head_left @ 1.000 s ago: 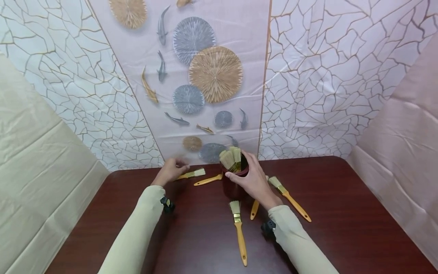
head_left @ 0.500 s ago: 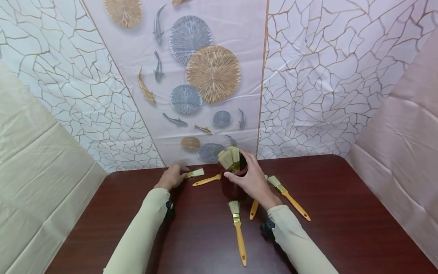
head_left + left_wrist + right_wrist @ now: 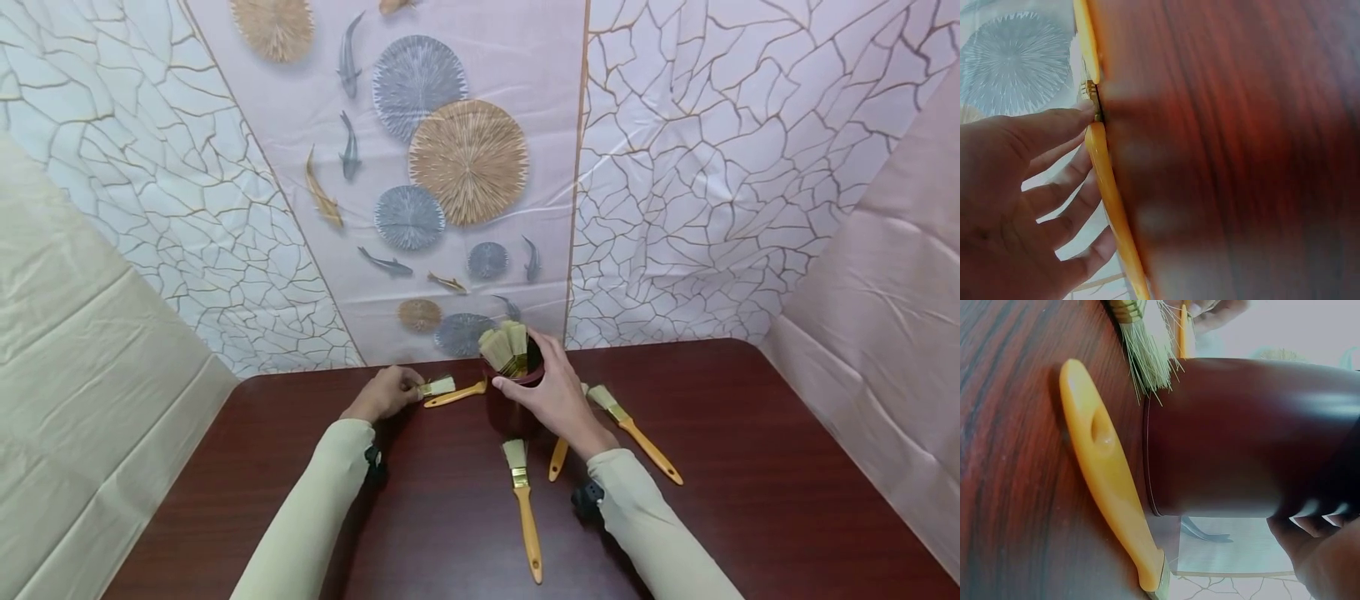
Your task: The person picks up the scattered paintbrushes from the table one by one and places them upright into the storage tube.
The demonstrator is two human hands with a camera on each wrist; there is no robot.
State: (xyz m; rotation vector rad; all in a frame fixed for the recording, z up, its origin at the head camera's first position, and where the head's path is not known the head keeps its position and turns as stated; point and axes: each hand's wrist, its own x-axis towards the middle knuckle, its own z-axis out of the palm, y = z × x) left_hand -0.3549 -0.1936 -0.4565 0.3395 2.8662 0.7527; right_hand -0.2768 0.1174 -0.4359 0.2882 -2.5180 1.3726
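Note:
My left hand (image 3: pixel 386 393) is at the table's back edge, pinching a paintbrush (image 3: pixel 441 386) near its metal band. In the left wrist view the thumb presses that band, and the fingers lie behind the yellow handle (image 3: pixel 1113 194). A dark red-brown pot (image 3: pixel 512 410) stands upright at the back centre, with several paintbrushes (image 3: pixel 504 348) in it, bristles up. My right hand (image 3: pixel 558 393) grips the pot's rim, thumb on the near side. Between the left hand and the pot lies another paintbrush (image 3: pixel 455 394), its bristle end hidden behind the pot.
On the dark wooden table (image 3: pixel 442 500), a paintbrush (image 3: pixel 527 525) lies in front of the pot. One more paintbrush (image 3: pixel 647 447) lies to the right. Another brush's handle (image 3: pixel 557 459) shows partly under the right hand. A patterned cloth (image 3: pixel 675 208) hangs behind.
My left hand has moved right and taken hold of the paintbrush, which has shifted slightly right at its bristle end. The right hand stays on the pot.

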